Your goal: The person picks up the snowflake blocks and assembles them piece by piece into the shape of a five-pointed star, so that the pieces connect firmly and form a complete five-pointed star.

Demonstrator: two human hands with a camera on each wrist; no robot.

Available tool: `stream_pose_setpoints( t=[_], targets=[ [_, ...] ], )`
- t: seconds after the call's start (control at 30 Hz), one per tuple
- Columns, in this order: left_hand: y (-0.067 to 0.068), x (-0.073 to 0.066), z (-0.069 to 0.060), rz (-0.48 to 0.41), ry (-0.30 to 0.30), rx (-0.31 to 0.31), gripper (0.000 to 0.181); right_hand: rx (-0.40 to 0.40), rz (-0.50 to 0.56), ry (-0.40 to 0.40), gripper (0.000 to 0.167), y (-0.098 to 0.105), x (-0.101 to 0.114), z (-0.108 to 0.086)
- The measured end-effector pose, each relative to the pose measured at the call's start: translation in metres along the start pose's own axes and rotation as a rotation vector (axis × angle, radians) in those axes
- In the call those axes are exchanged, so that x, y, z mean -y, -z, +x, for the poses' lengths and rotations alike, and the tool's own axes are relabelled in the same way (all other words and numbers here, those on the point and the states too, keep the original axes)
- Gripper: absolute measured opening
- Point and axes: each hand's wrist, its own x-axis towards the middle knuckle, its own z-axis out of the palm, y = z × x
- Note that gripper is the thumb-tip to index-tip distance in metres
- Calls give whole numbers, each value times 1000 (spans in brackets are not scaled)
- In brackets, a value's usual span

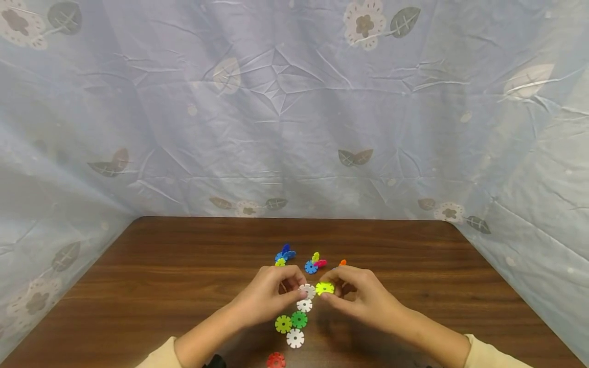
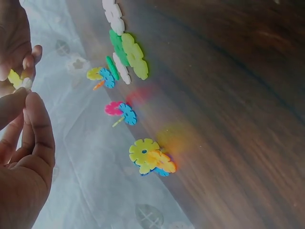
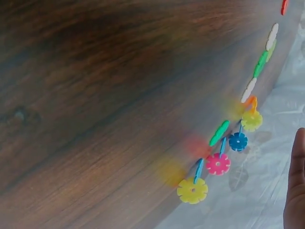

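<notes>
In the head view my left hand (image 1: 269, 294) pinches a white notched disc (image 1: 307, 292) between thumb and fingers. Facing it, my right hand (image 1: 363, 296) pinches a bright yellow disc (image 1: 324, 289). The two discs are side by side, edges close; whether they are joined I cannot tell. The left wrist view shows the yellow disc (image 2: 14, 78) against the white one (image 2: 27, 83) at the fingertips of my left hand (image 2: 28, 157). Only part of my right hand (image 3: 296, 186) shows in the right wrist view, its held piece out of sight.
Loose discs lie below the hands: white (image 1: 304, 305), green (image 1: 299, 320), yellow-green (image 1: 283, 324), another white (image 1: 295, 338) and red (image 1: 276, 360). Behind the hands stand small joined clusters, one with a blue disc (image 1: 311, 267). A patterned cloth (image 1: 276, 128) hangs beyond the table (image 1: 184, 245).
</notes>
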Motion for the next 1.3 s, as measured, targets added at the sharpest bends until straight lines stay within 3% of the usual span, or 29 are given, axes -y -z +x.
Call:
stream_pose_setpoints(
  t=[0.33,0.63,0.87,1.17,1.3],
  targets=[
    [-1,-3,1,7,-27,-46,8,26,85,42,11,3,1,2],
    [1,-5,1,24,-35,-12,9,89,135,75,14,4,0,4],
    [3,-2,-1,0,-81,17,6,170,211,39,16,8,0,5],
    [4,0,-3,-68,-68,37,5,226,360,-8,16,4,0,8],
    [6,4,-1,-34,-41,33,6,197,307,-53,15,1,-2,11]
  ],
)
